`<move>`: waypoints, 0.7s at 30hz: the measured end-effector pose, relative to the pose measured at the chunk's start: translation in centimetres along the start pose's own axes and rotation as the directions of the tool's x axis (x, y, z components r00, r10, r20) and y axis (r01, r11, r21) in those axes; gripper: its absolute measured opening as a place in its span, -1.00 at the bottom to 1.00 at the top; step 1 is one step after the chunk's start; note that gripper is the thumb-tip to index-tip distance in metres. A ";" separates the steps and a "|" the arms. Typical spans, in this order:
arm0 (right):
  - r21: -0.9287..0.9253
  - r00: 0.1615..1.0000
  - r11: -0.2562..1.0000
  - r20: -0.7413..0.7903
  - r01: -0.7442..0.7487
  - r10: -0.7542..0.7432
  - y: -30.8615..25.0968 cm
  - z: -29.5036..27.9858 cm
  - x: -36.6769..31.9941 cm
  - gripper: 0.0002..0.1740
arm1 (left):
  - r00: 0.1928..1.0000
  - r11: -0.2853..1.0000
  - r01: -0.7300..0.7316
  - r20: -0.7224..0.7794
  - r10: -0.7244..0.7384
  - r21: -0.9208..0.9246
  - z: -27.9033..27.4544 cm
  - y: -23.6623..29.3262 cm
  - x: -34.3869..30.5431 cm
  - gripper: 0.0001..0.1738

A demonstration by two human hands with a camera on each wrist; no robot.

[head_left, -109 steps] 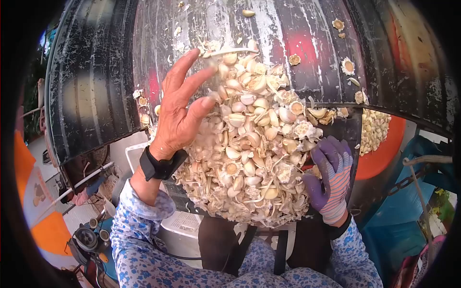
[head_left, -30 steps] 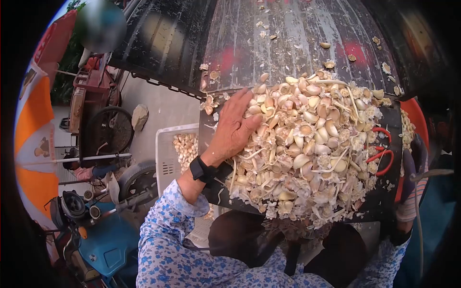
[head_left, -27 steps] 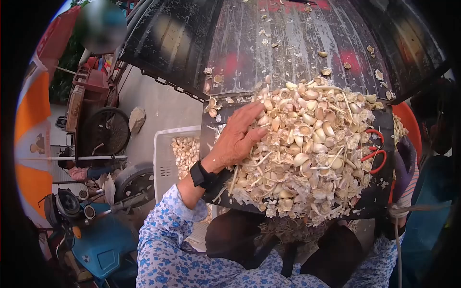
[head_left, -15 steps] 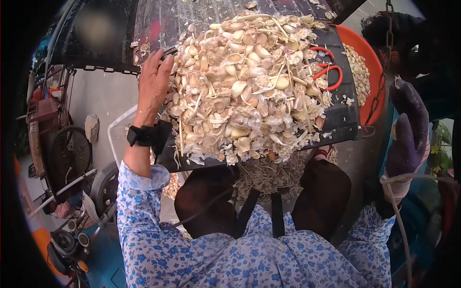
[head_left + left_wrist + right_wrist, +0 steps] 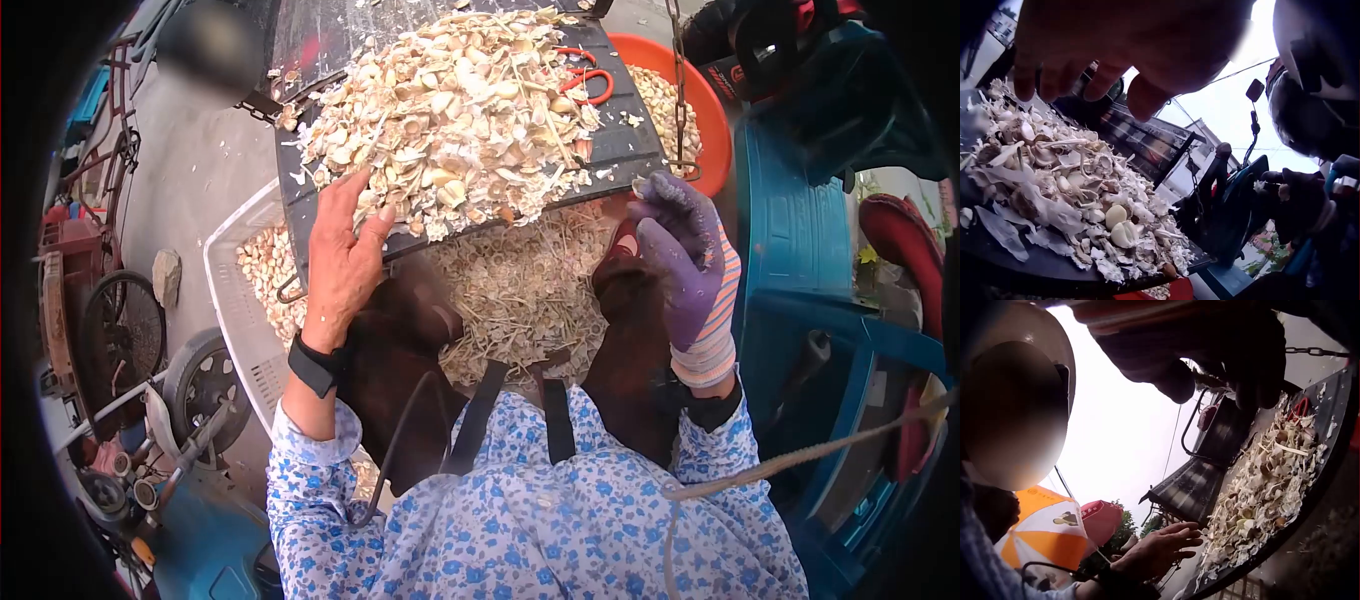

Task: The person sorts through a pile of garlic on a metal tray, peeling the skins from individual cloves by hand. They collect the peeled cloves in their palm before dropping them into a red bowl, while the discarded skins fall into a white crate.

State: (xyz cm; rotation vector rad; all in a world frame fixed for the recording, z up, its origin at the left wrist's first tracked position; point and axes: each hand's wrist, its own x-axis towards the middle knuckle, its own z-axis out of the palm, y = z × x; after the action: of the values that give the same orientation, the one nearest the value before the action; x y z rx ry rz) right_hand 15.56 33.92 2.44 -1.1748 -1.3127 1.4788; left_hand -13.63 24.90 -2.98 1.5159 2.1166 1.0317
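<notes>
Garlic cloves and papery skins form a heap (image 5: 440,110) on a black board (image 5: 640,140). The bare left hand (image 5: 345,255) is at the board's near left corner, beside the heap; its fingers look straight in the right wrist view (image 5: 1160,550). The right hand (image 5: 690,265), in a purple and striped glove, is off the near right corner with fingers bent. In the right wrist view, this hand (image 5: 1222,369) pinches a small pale piece (image 5: 1207,381), its kind unclear. Red-handled scissors (image 5: 595,85) lie at the heap's right, blades hidden.
A white crate (image 5: 240,300) of cloves stands at left, and an orange basin (image 5: 715,110) of cloves beyond the board's right side. Dry scraps (image 5: 520,300) lie between the knees. A chain (image 5: 680,80) hangs at right. A cord (image 5: 820,455) crosses near the right sleeve.
The head view has shifted, showing more ground in front of the board. The left hand has moved from the heap's far left to the near left corner. The right hand has come in closer to the board.
</notes>
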 end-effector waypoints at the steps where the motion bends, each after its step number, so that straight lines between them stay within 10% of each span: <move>1: -0.009 0.999 0.999 0.029 -0.031 0.032 1.4 -0.6 -0.5 -0.58 | 0.998 0.998 0.055 0.027 -0.054 -0.020 0.8 0.9 -1.1 -0.53; 7: 0.015 0.991 0.992 -0.026 0.128 -0.128 0.4 -2.9 -0.1 -0.68 | 0.912 0.902 0.374 0.263 -0.316 -0.214 5.7 2.5 -6.3 -0.71; 10: -0.119 0.986 0.989 0.149 0.091 -0.073 0.3 -1.7 0.9 -0.66 | 0.815 0.652 0.578 0.383 -0.434 -0.491 9.0 3.5 -6.6 -0.77; 12: -0.099 0.971 0.995 0.236 -0.011 0.034 2.4 0.6 1.4 -0.72 | 0.854 0.707 0.520 0.262 -0.450 -0.479 8.9 3.3 -5.2 -0.80; 14: -0.336 0.926 0.923 0.375 0.188 -0.052 5.3 2.4 2.1 -0.75 | 0.906 0.798 0.399 0.060 -0.418 -0.451 9.0 2.6 -3.6 -0.82; 21: -0.594 0.846 0.639 0.501 0.488 -0.181 8.9 8.1 4.4 -0.73 | 0.885 0.767 0.391 -0.020 -0.465 -0.509 9.0 1.0 -0.6 -0.76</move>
State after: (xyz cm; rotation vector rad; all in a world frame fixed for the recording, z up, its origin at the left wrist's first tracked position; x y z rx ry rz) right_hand 6.76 35.17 -6.71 -0.9823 -2.4005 0.9469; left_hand -7.01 27.74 -8.43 0.6827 1.9419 1.3889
